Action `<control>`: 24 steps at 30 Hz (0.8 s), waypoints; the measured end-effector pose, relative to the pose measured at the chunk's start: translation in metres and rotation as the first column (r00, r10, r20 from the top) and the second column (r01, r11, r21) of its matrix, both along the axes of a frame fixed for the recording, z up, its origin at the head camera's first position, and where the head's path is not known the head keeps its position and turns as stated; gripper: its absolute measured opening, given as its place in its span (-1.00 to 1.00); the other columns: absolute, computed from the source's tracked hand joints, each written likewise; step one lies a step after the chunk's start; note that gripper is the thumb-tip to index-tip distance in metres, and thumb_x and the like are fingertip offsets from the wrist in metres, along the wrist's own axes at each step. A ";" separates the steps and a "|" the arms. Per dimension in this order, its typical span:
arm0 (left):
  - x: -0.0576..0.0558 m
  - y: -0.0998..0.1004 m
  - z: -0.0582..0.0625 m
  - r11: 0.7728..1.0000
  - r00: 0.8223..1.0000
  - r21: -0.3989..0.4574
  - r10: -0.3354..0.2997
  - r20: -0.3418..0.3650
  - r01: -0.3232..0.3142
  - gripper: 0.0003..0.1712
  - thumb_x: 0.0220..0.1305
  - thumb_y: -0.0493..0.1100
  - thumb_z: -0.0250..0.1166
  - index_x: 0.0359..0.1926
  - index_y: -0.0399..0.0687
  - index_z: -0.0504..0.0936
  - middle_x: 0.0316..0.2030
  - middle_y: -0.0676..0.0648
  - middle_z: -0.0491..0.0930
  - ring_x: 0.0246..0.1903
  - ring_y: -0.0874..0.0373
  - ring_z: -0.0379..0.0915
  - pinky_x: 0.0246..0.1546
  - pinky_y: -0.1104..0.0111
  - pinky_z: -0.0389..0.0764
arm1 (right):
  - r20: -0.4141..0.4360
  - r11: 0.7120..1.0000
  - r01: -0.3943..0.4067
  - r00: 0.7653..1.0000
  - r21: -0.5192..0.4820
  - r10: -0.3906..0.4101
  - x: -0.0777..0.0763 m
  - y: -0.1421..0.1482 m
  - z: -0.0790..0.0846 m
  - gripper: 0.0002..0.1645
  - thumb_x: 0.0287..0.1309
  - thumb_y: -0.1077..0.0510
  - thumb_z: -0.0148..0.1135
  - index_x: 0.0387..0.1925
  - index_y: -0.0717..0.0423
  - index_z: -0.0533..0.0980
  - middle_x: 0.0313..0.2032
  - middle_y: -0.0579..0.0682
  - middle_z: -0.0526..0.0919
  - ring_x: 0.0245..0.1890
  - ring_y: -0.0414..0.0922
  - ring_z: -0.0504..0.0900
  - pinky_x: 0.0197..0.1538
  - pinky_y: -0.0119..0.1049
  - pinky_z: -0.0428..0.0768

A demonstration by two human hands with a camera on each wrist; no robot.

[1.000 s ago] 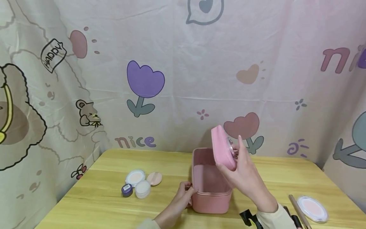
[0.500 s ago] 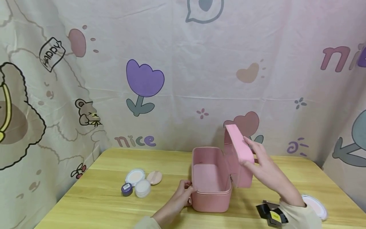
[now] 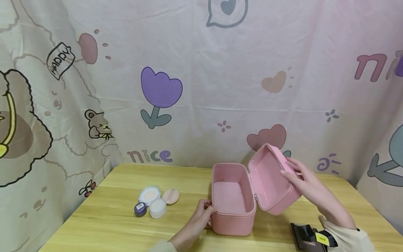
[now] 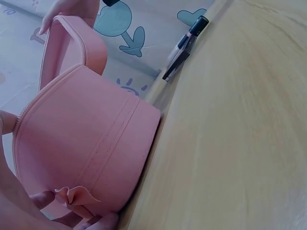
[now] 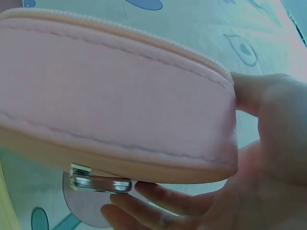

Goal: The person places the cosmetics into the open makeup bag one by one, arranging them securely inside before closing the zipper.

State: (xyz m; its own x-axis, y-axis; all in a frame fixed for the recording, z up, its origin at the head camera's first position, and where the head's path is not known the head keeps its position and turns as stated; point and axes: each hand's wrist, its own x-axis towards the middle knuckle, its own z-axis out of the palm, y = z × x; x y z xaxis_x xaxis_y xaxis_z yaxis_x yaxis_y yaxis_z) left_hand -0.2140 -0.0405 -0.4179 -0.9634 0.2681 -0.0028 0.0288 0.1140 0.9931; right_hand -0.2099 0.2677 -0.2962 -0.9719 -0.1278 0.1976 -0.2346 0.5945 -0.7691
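Observation:
A pink zippered cosmetic case (image 3: 233, 224) stands on the wooden table, its bare inside in view. The lid (image 3: 274, 182) hangs tilted out to the right, joined along the case's right side. My left hand (image 3: 198, 218) holds the case's left front, thumb at the rim, fingers around a small pink tab (image 4: 79, 196) low on the wall. The right hand (image 3: 311, 185) grips the lid by its outer edge. In the right wrist view, the thumb lies at the zipper edge and the fingers lie under the lid's top beside a shiny metal handle fitting (image 5: 98, 182).
To the left lie a round compact (image 3: 149, 194), a powder puff (image 3: 171, 196), a frosted jar (image 3: 157, 208) and a small purple jar (image 3: 140, 209). A dark flat case (image 3: 310, 243) with black and yellow pieces lies at front right, partly under the right sleeve. A printed curtain (image 3: 201, 140) hangs behind.
My right hand has swung the lid from above the case out and down to the right, exposing the inside. The left hand has stayed on the case's side.

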 end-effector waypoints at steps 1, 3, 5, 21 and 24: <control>0.000 0.000 0.000 1.000 1.000 0.001 -0.001 0.003 0.001 -0.42 0.28 -0.04 0.03 0.16 -0.37 0.20 0.05 -0.26 0.29 -0.17 0.03 0.32 -0.30 0.27 0.43 | -0.002 1.000 0.007 1.000 0.008 -0.007 0.000 0.001 -0.001 -0.17 0.41 -0.03 -0.01 0.44 0.38 -0.06 0.31 0.48 0.17 0.13 0.31 0.39 -0.14 -0.18 0.53; 0.001 0.001 -0.001 1.000 1.000 0.004 0.005 0.008 -0.005 -0.42 0.28 -0.04 0.03 0.16 -0.38 0.21 0.05 -0.25 0.30 -0.19 0.04 0.31 -0.30 0.28 0.43 | -0.003 1.000 0.018 1.000 0.020 -0.018 0.001 0.004 -0.002 -0.18 0.41 -0.03 -0.01 0.42 0.40 -0.03 0.28 0.49 0.22 0.12 0.30 0.41 -0.17 -0.23 0.54; 0.001 0.002 -0.002 1.000 1.000 0.009 0.008 0.011 -0.008 -0.41 0.27 -0.04 0.03 0.15 -0.40 0.21 0.04 -0.25 0.30 -0.20 0.06 0.31 -0.29 0.28 0.41 | -0.012 0.999 0.031 0.999 0.028 -0.031 0.000 0.007 -0.003 -0.20 0.41 -0.02 -0.01 0.41 0.41 0.00 0.25 0.49 0.26 0.10 0.26 0.42 -0.17 -0.29 0.54; 0.000 0.003 -0.001 1.000 1.000 0.024 0.015 0.017 -0.015 -0.42 0.25 -0.05 0.00 0.14 -0.40 0.20 -0.04 -0.20 0.30 -0.18 0.06 0.29 -0.29 0.28 0.38 | 0.148 0.954 -0.035 0.985 -0.297 0.082 -0.018 0.050 -0.038 -0.27 0.45 0.11 -0.09 0.40 0.47 -0.07 0.21 0.39 0.31 -0.14 -0.31 0.53 -0.16 -0.25 0.59; 0.000 0.003 -0.001 0.999 1.000 0.035 0.015 0.020 -0.016 -0.43 0.24 -0.06 0.00 0.13 -0.40 0.20 -0.05 -0.19 0.30 -0.20 0.06 0.29 -0.30 0.29 0.38 | 0.184 0.913 -0.070 0.971 -0.401 0.156 -0.023 0.061 -0.048 -0.28 0.45 0.14 -0.10 0.42 0.43 -0.10 0.23 0.23 0.28 -0.08 -0.24 0.54 -0.10 -0.21 0.61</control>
State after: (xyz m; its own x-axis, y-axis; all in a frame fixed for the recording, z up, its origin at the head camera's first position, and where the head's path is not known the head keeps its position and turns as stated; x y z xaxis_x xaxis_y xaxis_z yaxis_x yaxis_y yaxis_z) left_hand -0.2139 -0.0378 -0.4191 -0.9673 0.2533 -0.0123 0.0081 0.0792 0.9968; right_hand -0.2328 0.3287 -0.3438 -0.9798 -0.1936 0.0496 -0.0921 0.2168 -0.9719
